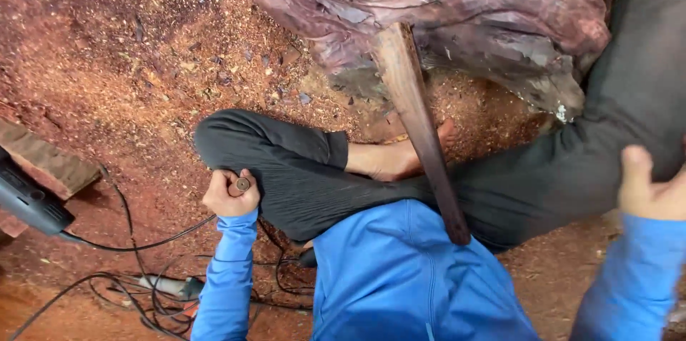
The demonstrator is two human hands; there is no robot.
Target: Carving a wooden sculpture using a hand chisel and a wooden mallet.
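Two hands in view, both in blue sleeves, above a floor covered in reddish sawdust and chips.

Left hand: fist closed around a small tool handle, its round brown butt end showing beside the thumb; the rest of the tool is hidden inside the fist. The hand rests against the bent left knee of the dark trousers.

Right hand: lying on the right trouser leg at the frame's edge, thumb up; it grips nothing that shows, and the fingers are partly cut off, so how far they are spread cannot be told.

Carved wood piece: large, purplish-red, at the top, just beyond the bare foot. A long wooden shaft runs from it down across the lap to the blue jacket, apart from both hands.

Power tool: grey-black body at the left edge, with a black cable trailing to a tangle of cords near the left elbow. Wooden block just beside it.

No packages, labels or containers show.
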